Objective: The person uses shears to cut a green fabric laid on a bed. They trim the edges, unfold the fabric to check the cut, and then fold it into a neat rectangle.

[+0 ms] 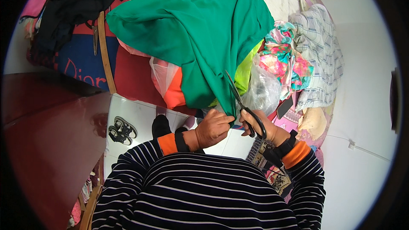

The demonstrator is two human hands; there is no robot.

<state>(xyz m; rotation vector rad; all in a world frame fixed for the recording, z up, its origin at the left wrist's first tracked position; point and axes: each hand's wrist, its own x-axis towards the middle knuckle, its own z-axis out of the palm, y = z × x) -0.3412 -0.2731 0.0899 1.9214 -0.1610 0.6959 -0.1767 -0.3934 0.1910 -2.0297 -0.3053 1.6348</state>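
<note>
A large green cloth [191,28] spreads over the bed and narrows to a gathered corner at my hands. My left hand [213,127] pinches that corner between thumb and fingers. In my right hand [260,124] is a pair of black-handled scissors [238,97], blades pointing up and away from me along the cloth's right edge. The blades look nearly closed; whether fabric lies between them cannot be told. Under the green cloth show orange fabric [174,91] in a thin plastic bag, lime-green fabric [244,73] and a clear plastic bag [263,84].
A wooden strip [106,54] lies left of the cloth, beside a second pair of scissors [95,36]. Black fabric [86,3] is heaped at the far left. Rightward are a tie-dye garment [286,59], a checked cloth [316,54] and a phone [284,108]. Shoes [122,131] stand on the tiles.
</note>
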